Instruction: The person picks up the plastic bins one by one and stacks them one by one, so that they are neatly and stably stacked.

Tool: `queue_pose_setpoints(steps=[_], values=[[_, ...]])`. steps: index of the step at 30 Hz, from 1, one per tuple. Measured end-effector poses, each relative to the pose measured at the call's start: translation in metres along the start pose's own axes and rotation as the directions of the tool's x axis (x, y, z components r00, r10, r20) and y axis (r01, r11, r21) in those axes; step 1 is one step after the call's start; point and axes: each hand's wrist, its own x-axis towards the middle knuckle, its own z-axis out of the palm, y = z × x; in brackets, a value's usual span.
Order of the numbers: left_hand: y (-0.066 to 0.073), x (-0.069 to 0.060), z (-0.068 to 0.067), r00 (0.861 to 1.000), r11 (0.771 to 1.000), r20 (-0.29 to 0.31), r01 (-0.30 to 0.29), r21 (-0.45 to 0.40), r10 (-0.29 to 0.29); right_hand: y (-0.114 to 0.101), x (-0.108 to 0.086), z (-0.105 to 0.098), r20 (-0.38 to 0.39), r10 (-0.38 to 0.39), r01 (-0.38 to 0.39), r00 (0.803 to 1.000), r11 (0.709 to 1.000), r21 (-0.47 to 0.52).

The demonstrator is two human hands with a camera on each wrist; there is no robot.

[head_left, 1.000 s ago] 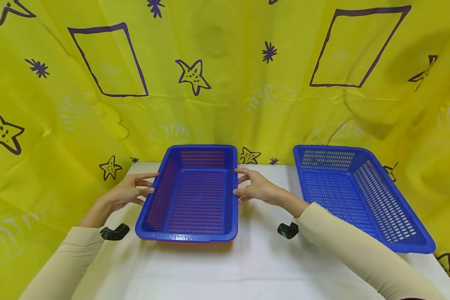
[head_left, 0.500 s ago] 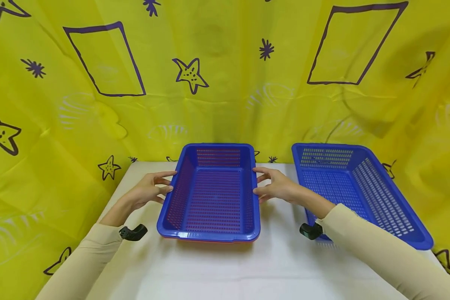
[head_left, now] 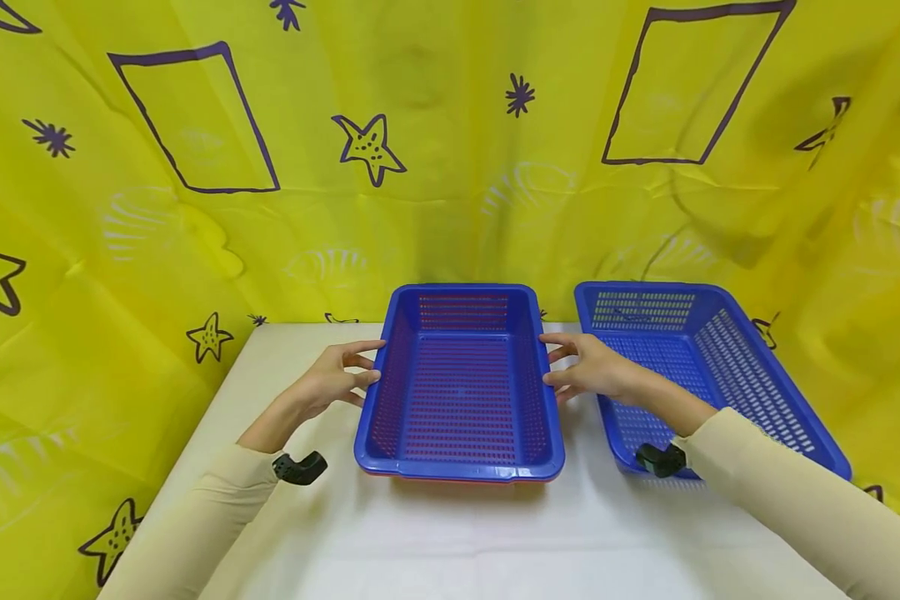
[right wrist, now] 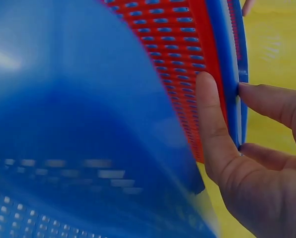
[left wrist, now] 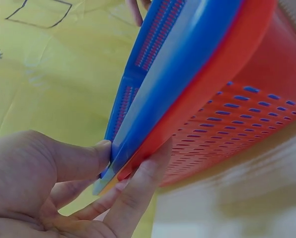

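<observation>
A blue plastic basket (head_left: 461, 471) is nested in a red basket (left wrist: 282, 64), whose slotted side shows below the blue rim in both wrist views. At the left rim, my left hand (head_left: 337, 379) pinches both baskets, thumb on the blue rim and fingers under the red one. My right hand (head_left: 592, 367) grips the opposite rim, with a finger along the red slotted wall. A second blue basket (head_left: 746, 358) stands to the right, close to my right hand; its smooth side (right wrist: 88, 99) fills much of the right wrist view. The blue basket's inside holds nothing visible.
A white-covered table (head_left: 450, 533) lies beneath. Yellow patterned curtain (head_left: 450, 225) closes off the back and both sides. Dark wrist devices (head_left: 300, 468) sit at both cuffs. The right forearm (head_left: 780, 492) passes in front of the second basket.
Both hands have moved the nested baskets rightward along the table, nearer the second blue basket. The grip looks the same. The head view has shifted slightly.
</observation>
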Motion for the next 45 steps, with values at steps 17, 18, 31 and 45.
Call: queue_pose_setpoints(steps=[17,18,31,45], values=[[0.004,0.003,0.016,1.000,1.000,0.001,-0.006,-0.016,0.006,0.000,-0.012,-0.011,0.015,-0.005,0.006,1.000,0.999,-0.039],[0.003,0.003,0.016,1.000,1.000,0.002,-0.007,-0.015,0.007,0.000,-0.012,-0.011,0.014,-0.005,0.005,1.000,0.999,-0.039],[0.008,0.005,0.012,0.999,1.000,0.050,-0.002,0.031,0.001,-0.004,-0.014,-0.017,0.065,-0.001,0.003,0.998,0.999,-0.041],[0.036,0.004,0.008,0.969,0.926,-0.054,-0.214,0.312,0.242,-0.031,-0.029,-0.041,0.090,-0.084,0.101,0.992,0.972,-0.213]])
